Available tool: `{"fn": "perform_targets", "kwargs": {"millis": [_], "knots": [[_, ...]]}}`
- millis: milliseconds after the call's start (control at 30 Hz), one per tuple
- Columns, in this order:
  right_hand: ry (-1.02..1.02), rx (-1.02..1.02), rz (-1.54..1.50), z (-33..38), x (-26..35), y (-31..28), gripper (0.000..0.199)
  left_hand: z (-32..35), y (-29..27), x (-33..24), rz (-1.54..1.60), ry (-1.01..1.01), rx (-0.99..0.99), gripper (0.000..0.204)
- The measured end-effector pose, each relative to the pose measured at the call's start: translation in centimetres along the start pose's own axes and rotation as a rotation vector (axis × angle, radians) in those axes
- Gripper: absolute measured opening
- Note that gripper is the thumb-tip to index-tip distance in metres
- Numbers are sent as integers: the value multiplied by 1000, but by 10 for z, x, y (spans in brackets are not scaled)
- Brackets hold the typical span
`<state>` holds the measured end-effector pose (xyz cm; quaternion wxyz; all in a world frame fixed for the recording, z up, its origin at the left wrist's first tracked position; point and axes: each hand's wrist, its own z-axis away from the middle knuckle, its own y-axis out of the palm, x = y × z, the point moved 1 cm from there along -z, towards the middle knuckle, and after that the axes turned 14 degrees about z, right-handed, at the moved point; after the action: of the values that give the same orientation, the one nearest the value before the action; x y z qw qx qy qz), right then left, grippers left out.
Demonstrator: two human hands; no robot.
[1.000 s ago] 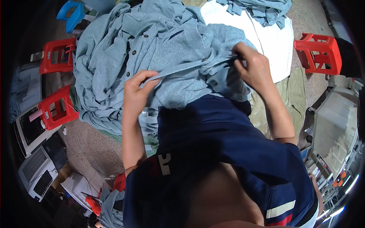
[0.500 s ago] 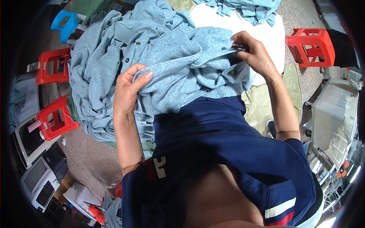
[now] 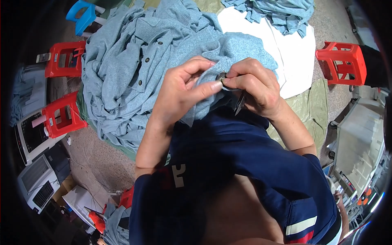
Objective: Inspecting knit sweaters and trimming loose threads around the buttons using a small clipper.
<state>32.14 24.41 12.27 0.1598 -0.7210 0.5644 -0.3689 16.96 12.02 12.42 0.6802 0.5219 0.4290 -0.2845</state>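
Note:
A light blue knit cardigan (image 3: 247, 49) lies bunched over my lap, its buttoned edge raised between my hands. Thumb and fingers of my left hand (image 3: 183, 87) pinch this edge, the thumb tip beside a dark round button (image 3: 221, 76). From the other side, my right hand (image 3: 257, 83) grips the button between thumb and forefinger. Dark pointed thread snips (image 3: 240, 104) are tucked in the same hand, blades pointing down; their handle is hidden by the fingers.
A large heap of similar blue knitwear (image 3: 118, 77) lies left and ahead. More garments (image 3: 286, 14) rest on a white sheet (image 3: 296, 61) at the far right. Red stools (image 3: 61, 114) stand at left, another red stool (image 3: 345, 61) at right, and a blue stool (image 3: 79, 18) far left.
My hands were apart along the garment edge; they have come together at a button. The snips' blades now point down from my right hand. The whole view has shifted slightly.

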Motion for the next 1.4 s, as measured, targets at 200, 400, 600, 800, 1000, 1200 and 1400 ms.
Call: {"fn": "perform_targets", "kwargs": {"millis": [200,400,600,800,1000,1200,1400], "knots": [[184,42,-172,-11,7,7,24,5,1,-4,-476,225,49,25],[428,337,-328,-2,-2,17,28,7,-1,-5,-795,421,162,16],[503,256,-346,4,1,25,27,9,-5,4,-871,503,166,17],[495,154,-181,2,7,20,26,7,-2,18,-937,690,126,16],[434,133,-72,2,7,21,30,2,-7,39,-1138,960,75,18],[426,380,197,10,-20,12,33,-9,-31,41,-1047,545,-172,15],[506,403,335,41,-52,-21,27,24,-83,10,-694,-42,-298,13]]}}
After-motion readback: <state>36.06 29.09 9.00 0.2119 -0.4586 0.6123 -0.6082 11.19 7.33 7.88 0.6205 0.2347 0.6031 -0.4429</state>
